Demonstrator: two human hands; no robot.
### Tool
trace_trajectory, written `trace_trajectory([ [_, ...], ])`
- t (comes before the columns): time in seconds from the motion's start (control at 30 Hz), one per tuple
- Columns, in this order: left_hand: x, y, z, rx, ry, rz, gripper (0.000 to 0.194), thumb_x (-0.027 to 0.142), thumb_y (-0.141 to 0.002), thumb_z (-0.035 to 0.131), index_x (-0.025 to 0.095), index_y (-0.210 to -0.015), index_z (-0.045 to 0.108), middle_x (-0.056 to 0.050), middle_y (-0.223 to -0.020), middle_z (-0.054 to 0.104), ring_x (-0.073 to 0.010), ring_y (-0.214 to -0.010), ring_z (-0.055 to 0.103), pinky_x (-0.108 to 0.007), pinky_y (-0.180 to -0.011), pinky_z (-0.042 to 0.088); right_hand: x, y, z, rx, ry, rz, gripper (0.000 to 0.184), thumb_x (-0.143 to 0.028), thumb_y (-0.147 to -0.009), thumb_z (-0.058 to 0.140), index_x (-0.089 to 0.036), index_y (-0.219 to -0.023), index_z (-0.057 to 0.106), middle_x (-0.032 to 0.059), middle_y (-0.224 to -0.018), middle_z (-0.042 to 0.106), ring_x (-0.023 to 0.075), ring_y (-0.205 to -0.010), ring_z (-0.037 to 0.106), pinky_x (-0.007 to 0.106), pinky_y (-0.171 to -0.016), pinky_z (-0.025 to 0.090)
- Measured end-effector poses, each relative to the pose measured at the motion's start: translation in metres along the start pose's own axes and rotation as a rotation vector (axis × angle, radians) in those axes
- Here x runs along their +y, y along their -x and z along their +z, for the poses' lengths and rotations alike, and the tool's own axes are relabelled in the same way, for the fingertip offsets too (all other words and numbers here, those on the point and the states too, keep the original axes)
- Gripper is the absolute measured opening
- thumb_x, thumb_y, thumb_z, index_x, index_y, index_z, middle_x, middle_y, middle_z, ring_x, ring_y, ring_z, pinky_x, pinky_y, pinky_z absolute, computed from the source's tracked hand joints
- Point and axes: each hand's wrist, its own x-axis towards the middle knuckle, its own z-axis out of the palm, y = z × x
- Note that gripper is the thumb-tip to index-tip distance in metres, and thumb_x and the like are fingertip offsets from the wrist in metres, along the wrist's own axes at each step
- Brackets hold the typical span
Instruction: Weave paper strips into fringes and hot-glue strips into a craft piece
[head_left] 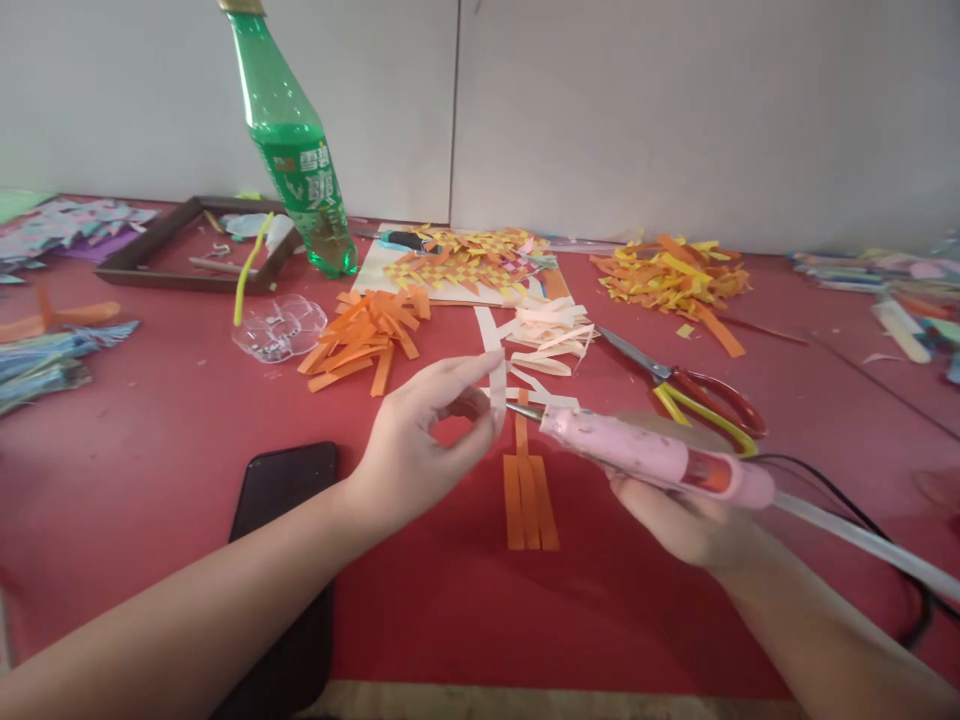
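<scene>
A pale paper strip [487, 330] is pinched upright between the thumb and fingers of my left hand [424, 435]. My right hand [675, 515] grips a pink hot glue gun [622, 445] from below, a clear glue stick [862, 535] trailing from its back. The metal nozzle points left and sits right by the strip, near my left fingertips; whether it touches I cannot tell. Below the nozzle, orange paper strips [531, 505] lie side by side on the red table [420, 620], with one reaching up to a pale cross strip.
Piles of orange strips [367, 335], cream strips [551, 330] and yellow-orange strips [675, 280] lie beyond my hands. Scissors [675, 385] rest at right, a black phone [289, 490] at left. A green bottle [296, 170] stands beside a dark frame [150, 255]. A black cord [840, 490] runs right.
</scene>
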Motion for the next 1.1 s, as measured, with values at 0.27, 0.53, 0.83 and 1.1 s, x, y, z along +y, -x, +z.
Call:
trace_trajectory([
  [0.27,0.005,0.000,0.001,-0.009,-0.289,0.233,0.050,0.002,-0.084,0.057,0.021,-0.129,0.061,-0.006,-0.107,0.070,-0.0103,-0.077,0.067,-0.026,-0.082,0.059,-0.009,-0.001,0.006,0.080,0.214,-0.231,0.015,-0.010,-0.072,0.050,-0.024,-0.074,0.054,-0.0006,-0.061,0.061,0.0141,-0.047,0.057,0.025,-0.043,0.044],
  [0.53,0.006,-0.001,0.002,-0.028,-0.342,0.276,0.048,0.001,-0.083,0.056,0.019,-0.128,0.061,-0.007,-0.108,0.071,-0.0094,-0.075,0.068,-0.024,-0.082,0.058,-0.014,-0.003,0.006,0.145,0.391,-0.355,0.015,-0.008,-0.070,0.049,-0.023,-0.071,0.047,-0.0040,-0.051,0.049,0.0120,-0.044,0.045,0.023,-0.042,0.035],
  [0.83,0.007,0.001,0.002,-0.033,-0.370,0.302,0.046,0.001,-0.086,0.055,0.019,-0.128,0.060,-0.007,-0.108,0.071,-0.0108,-0.079,0.069,-0.025,-0.083,0.059,-0.006,0.003,0.007,0.167,0.418,-0.372,0.018,-0.010,-0.068,0.049,-0.025,-0.076,0.046,-0.0036,-0.054,0.052,0.0146,-0.046,0.047,0.026,-0.043,0.033],
  [1.1,0.007,0.001,0.002,-0.025,-0.392,0.323,0.046,0.001,-0.086,0.055,0.019,-0.128,0.060,-0.008,-0.108,0.071,-0.0113,-0.081,0.070,-0.024,-0.084,0.060,-0.008,0.002,0.005,0.168,0.396,-0.355,0.019,-0.009,-0.066,0.051,-0.026,-0.074,0.047,-0.0038,-0.052,0.051,0.0149,-0.042,0.046,0.026,-0.042,0.033],
])
